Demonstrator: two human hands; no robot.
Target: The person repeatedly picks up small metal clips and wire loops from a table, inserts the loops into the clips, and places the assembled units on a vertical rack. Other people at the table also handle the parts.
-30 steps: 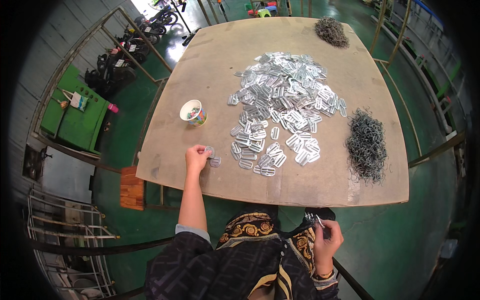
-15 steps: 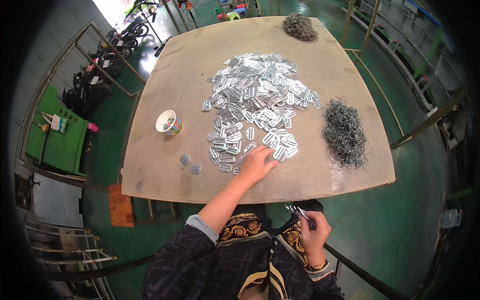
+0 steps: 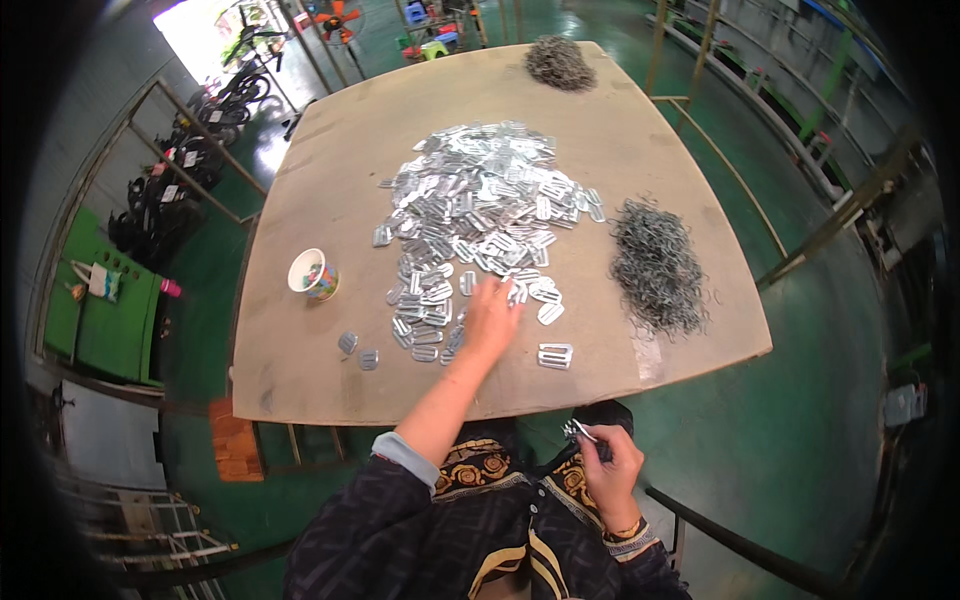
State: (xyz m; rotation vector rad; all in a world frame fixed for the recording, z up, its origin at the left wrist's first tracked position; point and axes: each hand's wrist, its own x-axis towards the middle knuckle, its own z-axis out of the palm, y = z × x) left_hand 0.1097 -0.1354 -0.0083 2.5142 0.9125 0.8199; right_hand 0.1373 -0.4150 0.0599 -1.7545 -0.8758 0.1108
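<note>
My left hand (image 3: 492,318) reaches over the near edge of a heap of silver slotted metal buckles (image 3: 480,190), fingers apart and touching some. A larger slotted buckle (image 3: 555,356) lies by itself to the right of that hand, close to the table's front edge. My right hand (image 3: 612,467), low in front of my body and off the table, is closed on a small bundle of metal pieces (image 3: 576,431). Bright prongs stick out past its fingertips; their exact kind is too small to make out. Two loose buckles (image 3: 369,359) lie at the left front.
A paper cup (image 3: 318,275) with small bits in it stands on the left of the brown table (image 3: 330,190). Bent wire hooks (image 3: 658,268) are heaped at the right, with another wiry heap (image 3: 560,64) at the far edge. Metal posts and rails surround the table.
The view has shifted slightly, moving the table left and down. My left hand has moved farther into the buckles, and one buckle now lies apart near the front edge. My right hand keeps its hold.
</note>
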